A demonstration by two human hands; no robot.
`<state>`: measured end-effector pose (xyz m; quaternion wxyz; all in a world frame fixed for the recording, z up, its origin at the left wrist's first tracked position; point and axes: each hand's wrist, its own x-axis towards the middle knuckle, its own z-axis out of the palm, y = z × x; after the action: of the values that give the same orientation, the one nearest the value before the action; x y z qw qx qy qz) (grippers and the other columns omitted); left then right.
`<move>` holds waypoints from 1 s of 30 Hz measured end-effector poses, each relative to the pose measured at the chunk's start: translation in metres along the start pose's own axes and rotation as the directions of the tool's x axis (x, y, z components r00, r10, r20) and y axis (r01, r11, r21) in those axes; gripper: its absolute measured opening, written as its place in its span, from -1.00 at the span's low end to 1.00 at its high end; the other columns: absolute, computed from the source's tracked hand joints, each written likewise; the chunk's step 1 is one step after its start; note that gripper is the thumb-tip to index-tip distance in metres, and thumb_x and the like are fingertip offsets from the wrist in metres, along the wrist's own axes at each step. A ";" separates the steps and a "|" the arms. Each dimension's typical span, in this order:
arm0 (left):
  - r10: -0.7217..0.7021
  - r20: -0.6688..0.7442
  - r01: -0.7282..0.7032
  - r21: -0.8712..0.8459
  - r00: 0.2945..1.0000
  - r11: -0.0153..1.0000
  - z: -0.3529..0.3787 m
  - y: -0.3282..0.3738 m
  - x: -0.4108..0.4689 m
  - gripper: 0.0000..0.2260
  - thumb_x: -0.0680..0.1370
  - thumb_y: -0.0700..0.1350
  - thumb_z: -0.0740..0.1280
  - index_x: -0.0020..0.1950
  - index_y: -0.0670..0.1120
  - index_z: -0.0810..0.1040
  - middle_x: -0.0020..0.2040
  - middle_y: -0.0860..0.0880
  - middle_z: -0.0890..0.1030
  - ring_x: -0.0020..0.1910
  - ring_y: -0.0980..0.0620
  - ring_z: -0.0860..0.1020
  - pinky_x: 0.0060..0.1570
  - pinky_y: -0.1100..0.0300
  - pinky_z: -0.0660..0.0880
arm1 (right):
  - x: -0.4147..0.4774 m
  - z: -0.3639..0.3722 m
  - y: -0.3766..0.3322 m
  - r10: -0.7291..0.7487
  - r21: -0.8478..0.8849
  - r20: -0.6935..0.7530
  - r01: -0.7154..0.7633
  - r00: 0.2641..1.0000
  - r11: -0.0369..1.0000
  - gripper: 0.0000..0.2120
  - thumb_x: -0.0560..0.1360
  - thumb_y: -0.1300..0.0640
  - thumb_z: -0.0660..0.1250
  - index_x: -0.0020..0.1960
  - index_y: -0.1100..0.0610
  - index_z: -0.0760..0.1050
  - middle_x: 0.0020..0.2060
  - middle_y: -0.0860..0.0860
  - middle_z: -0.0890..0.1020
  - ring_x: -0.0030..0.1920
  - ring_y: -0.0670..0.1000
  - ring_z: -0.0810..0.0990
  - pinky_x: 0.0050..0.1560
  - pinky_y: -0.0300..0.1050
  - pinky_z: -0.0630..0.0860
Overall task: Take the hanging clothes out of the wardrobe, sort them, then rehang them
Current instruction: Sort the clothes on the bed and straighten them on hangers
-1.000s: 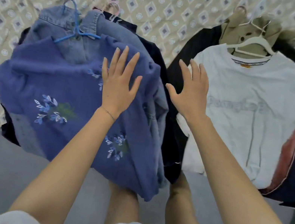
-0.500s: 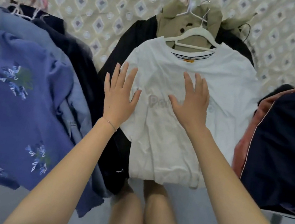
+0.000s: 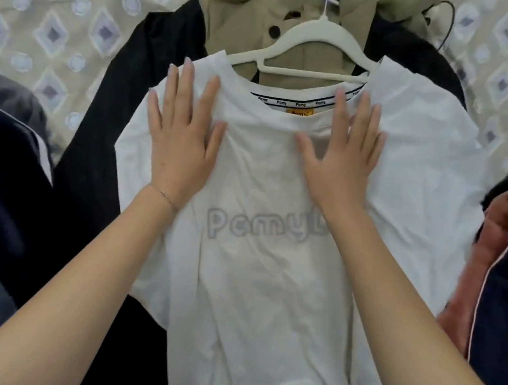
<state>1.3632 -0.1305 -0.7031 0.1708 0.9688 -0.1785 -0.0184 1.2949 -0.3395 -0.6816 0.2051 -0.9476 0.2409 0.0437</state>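
Both hands, left hand [image 3: 180, 142] and right hand [image 3: 340, 167], press flat with fingers [image 3: 175, 90] spread apart on a white T-shirt [image 3: 264, 279] hanging from a white hanger [image 3: 321, 34].

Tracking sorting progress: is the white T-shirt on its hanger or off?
On: the hanger runs inside the neckline of the white T-shirt.

Clothes [image 3: 91, 146] on patterned bedcover [image 3: 58, 5], apparently

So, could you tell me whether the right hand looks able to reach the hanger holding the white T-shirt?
Probably yes. The right hand lies open on the T-shirt just below the collar, and the hanger sits uncovered just beyond it, with nothing in between.
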 end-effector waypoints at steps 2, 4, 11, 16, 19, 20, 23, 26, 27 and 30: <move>0.003 -0.045 -0.003 0.017 0.999 1.000 0.006 0.001 0.008 -0.52 0.71 0.05 0.03 0.61 -0.07 0.13 0.61 -0.20 0.06 0.59 -0.20 -0.01 0.51 -0.16 -0.17 | 0.016 0.002 0.004 0.006 0.015 -0.046 -0.005 0.999 1.000 -0.33 0.61 -0.24 0.10 0.60 -0.06 -0.08 0.60 0.07 -0.10 0.58 0.10 -0.19 0.51 0.08 -0.29; -0.012 -0.076 0.013 0.021 0.997 1.000 0.011 0.001 0.015 -0.51 0.71 0.06 0.00 0.62 -0.08 0.11 0.61 -0.19 0.08 0.59 -0.18 0.00 0.51 -0.17 -0.16 | 0.031 0.002 0.010 0.016 0.000 -0.080 -0.016 0.997 1.000 -0.34 0.62 -0.25 0.05 0.61 -0.02 -0.07 0.60 0.07 -0.09 0.59 0.10 -0.17 0.52 0.09 -0.26; -0.033 -0.162 0.045 0.071 0.986 0.996 0.024 0.000 0.018 -0.52 0.70 0.05 -0.01 0.59 -0.12 0.20 0.54 -0.14 0.28 0.54 -0.15 0.18 0.51 -0.15 0.00 | 0.045 0.016 0.019 0.005 -0.091 -0.115 -0.016 0.993 0.996 -0.32 0.61 -0.30 -0.05 0.61 0.02 -0.07 0.60 0.08 -0.07 0.59 0.13 -0.14 0.53 0.13 -0.21; -0.164 -0.166 0.145 -0.121 0.972 0.982 -0.008 0.011 0.044 -0.63 0.67 0.03 0.14 0.33 -0.19 0.48 0.18 -0.16 0.51 0.15 -0.17 0.42 0.18 0.10 0.29 | 0.048 0.002 0.019 -0.002 -0.031 -0.081 -0.001 0.997 1.000 -0.31 0.59 -0.29 0.07 0.60 -0.01 0.00 0.59 0.06 -0.01 0.58 0.13 -0.09 0.53 0.12 -0.20; -0.233 -0.069 0.227 -0.096 0.970 0.969 -0.030 0.020 0.048 -0.63 0.63 0.15 0.19 0.12 -0.16 0.51 0.04 -0.11 0.50 0.02 -0.10 0.45 -0.12 0.09 0.35 | 0.049 -0.015 0.020 -0.028 -0.031 -0.073 0.026 0.997 0.999 -0.30 0.55 -0.31 0.12 0.58 0.00 0.11 0.55 0.08 0.13 0.56 0.17 -0.01 0.53 0.16 -0.14; -0.259 -0.044 0.254 -0.091 0.965 0.963 -0.037 0.024 0.042 -0.64 0.62 0.16 0.20 0.09 -0.14 0.51 0.01 -0.07 0.49 -0.02 -0.05 0.45 -0.19 0.12 0.32 | 0.046 -0.022 0.020 -0.037 -0.031 -0.060 0.036 0.998 0.999 -0.29 0.53 -0.33 0.11 0.57 -0.01 0.13 0.54 0.08 0.15 0.56 0.17 -0.01 0.52 0.16 -0.14; -0.301 0.004 0.296 -0.183 0.954 0.937 -0.063 0.037 0.016 -0.69 0.62 0.15 0.25 0.01 -0.10 0.50 -0.09 0.05 0.43 -0.17 0.12 0.38 -0.29 0.19 0.20 | 0.033 -0.044 0.020 -0.072 -0.001 -0.021 0.072 0.997 0.997 -0.28 0.52 -0.36 0.11 0.56 -0.02 0.15 0.53 0.05 0.18 0.57 0.16 -0.04 0.52 0.18 -0.14; -0.316 0.013 0.305 -0.295 0.949 0.905 -0.097 0.050 -0.029 -0.76 0.60 0.12 0.30 -0.10 -0.03 0.46 -0.18 0.13 0.43 -0.19 0.17 0.38 -0.30 0.26 0.19 | 0.010 -0.070 0.014 -0.109 0.061 -0.020 0.110 0.994 0.992 -0.31 0.50 -0.38 0.14 0.49 0.01 0.28 0.47 0.04 0.29 0.55 0.14 0.06 0.52 0.21 -0.04; -0.342 0.027 0.332 -0.322 0.939 0.887 -0.109 0.055 -0.046 -0.77 0.59 0.11 0.31 -0.13 -0.02 0.45 -0.20 0.13 0.44 -0.19 0.17 0.38 -0.29 0.26 0.19 | -0.001 -0.078 0.012 -0.122 0.073 -0.030 0.124 0.992 0.990 -0.33 0.50 -0.38 0.16 0.42 0.05 0.35 0.41 0.05 0.36 0.52 0.14 0.15 0.50 0.20 0.04; -0.409 0.097 0.413 -0.386 0.907 0.825 -0.143 0.066 -0.099 -0.78 0.57 0.07 0.36 -0.17 -0.03 0.47 -0.21 0.08 0.50 -0.21 0.13 0.44 -0.21 0.20 0.28 | -0.039 -0.099 0.005 -0.170 0.068 -0.028 0.172 0.985 0.983 -0.42 0.48 -0.35 0.21 0.19 0.14 0.46 0.16 0.09 0.50 0.28 0.13 0.40 0.31 0.09 0.25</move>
<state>1.2619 -0.1074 -0.5482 0.3550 0.9291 0.0410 -0.0954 1.2565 -0.3672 -0.5860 0.2385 -0.9575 0.1623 0.0067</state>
